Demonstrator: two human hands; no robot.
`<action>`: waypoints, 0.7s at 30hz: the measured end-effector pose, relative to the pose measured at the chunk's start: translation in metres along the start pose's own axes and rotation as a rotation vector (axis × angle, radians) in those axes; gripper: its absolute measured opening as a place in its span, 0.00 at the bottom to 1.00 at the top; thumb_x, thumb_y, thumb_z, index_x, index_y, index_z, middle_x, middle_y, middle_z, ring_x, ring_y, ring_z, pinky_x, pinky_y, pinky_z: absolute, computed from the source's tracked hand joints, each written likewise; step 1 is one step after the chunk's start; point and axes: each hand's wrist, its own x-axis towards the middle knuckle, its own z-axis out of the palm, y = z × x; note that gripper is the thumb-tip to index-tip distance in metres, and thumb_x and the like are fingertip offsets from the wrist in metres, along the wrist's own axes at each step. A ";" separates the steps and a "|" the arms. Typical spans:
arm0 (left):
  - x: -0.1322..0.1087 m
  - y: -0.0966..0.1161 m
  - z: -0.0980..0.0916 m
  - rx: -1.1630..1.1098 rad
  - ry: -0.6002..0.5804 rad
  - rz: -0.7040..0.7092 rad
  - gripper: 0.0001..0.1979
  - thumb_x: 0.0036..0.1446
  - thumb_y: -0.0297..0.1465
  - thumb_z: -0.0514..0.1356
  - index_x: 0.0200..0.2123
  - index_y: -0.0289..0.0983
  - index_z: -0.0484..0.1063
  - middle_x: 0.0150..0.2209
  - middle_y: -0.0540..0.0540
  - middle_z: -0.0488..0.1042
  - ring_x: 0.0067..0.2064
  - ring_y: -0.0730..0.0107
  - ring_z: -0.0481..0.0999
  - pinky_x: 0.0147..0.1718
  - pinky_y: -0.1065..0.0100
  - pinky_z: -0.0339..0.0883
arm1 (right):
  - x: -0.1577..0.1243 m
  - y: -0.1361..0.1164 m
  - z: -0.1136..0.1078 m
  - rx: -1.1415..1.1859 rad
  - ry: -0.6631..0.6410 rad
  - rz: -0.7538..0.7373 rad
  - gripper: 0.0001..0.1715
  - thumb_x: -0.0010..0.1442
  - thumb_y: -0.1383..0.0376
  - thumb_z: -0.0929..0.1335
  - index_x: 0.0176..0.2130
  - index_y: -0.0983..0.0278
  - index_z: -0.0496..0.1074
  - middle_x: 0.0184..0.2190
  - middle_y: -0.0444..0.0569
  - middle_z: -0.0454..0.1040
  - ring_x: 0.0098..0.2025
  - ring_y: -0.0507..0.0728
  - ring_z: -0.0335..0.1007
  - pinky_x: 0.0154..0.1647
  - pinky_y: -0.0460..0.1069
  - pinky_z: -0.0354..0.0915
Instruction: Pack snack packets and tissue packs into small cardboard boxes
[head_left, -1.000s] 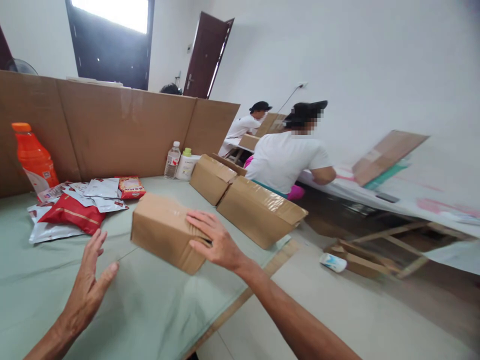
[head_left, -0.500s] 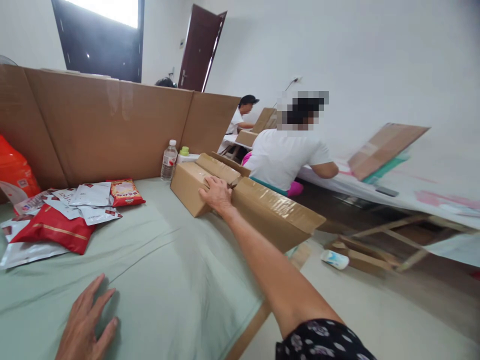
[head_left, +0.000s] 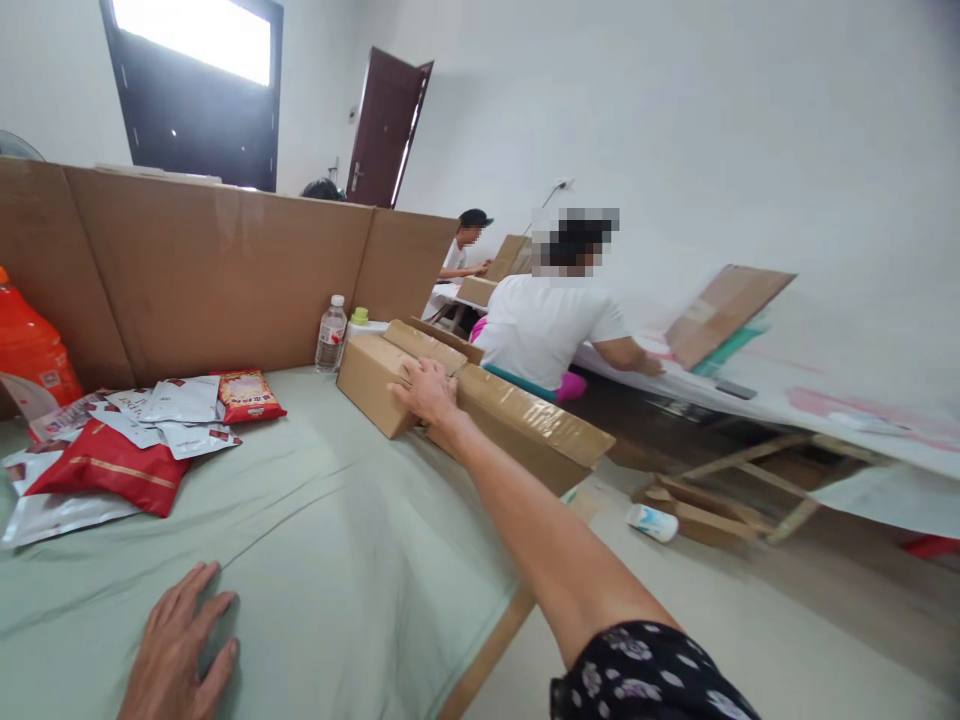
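My right hand [head_left: 426, 392] is stretched far out, its fingers lying spread over the near end of a taped cardboard box [head_left: 369, 379] that sits against another taped box [head_left: 529, 430] at the table's right edge. It rests on the box without gripping it. My left hand [head_left: 178, 652] lies flat, fingers apart, on the pale green table cloth [head_left: 330, 560] near the front edge. It holds nothing.
Red and silver snack packets [head_left: 120, 440] lie at the left, by an orange drink bottle [head_left: 30, 350]. A water bottle [head_left: 330, 335] stands before the cardboard partition [head_left: 217, 270]. Two people in white shirts [head_left: 544, 320] sit beyond at other tables. Cardboard scraps [head_left: 697, 515] lie on the floor.
My right hand pushed the box away across the table until it met the other boxes. My left hand dropped flat onto the cloth. The view shifted a little.
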 end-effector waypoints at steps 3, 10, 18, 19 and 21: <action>-0.001 -0.001 0.002 0.003 0.002 -0.001 0.13 0.65 0.37 0.57 0.49 0.45 0.78 0.58 0.38 0.79 0.57 0.47 0.80 0.48 0.50 0.79 | -0.030 -0.020 -0.010 0.042 0.085 -0.058 0.26 0.67 0.62 0.66 0.61 0.69 0.70 0.72 0.70 0.56 0.74 0.77 0.45 0.68 0.74 0.48; 0.004 -0.002 -0.001 -0.008 -0.020 0.000 0.14 0.64 0.37 0.57 0.48 0.45 0.79 0.58 0.39 0.79 0.55 0.45 0.81 0.48 0.48 0.79 | -0.139 -0.118 0.015 0.222 -0.137 -0.509 0.16 0.62 0.60 0.72 0.51 0.58 0.78 0.71 0.52 0.64 0.71 0.66 0.58 0.69 0.61 0.57; 0.003 -0.002 -0.001 -0.003 0.012 0.005 0.15 0.64 0.38 0.58 0.49 0.45 0.80 0.57 0.40 0.80 0.55 0.48 0.81 0.49 0.52 0.79 | -0.183 -0.195 0.069 0.351 -0.432 -0.557 0.28 0.69 0.56 0.69 0.62 0.67 0.71 0.69 0.62 0.65 0.71 0.66 0.59 0.69 0.62 0.57; 0.003 -0.001 -0.002 0.000 0.009 0.015 0.15 0.64 0.38 0.57 0.49 0.45 0.80 0.57 0.40 0.80 0.55 0.48 0.81 0.49 0.52 0.79 | -0.184 -0.194 0.071 0.358 -0.437 -0.565 0.28 0.70 0.56 0.68 0.63 0.67 0.70 0.70 0.61 0.65 0.72 0.65 0.57 0.70 0.62 0.56; 0.005 0.000 -0.003 0.010 -0.006 0.027 0.15 0.65 0.38 0.57 0.50 0.46 0.79 0.58 0.40 0.80 0.55 0.47 0.81 0.49 0.51 0.79 | -0.185 -0.189 0.072 0.367 -0.450 -0.577 0.29 0.70 0.56 0.68 0.65 0.66 0.69 0.71 0.59 0.63 0.73 0.64 0.55 0.71 0.61 0.54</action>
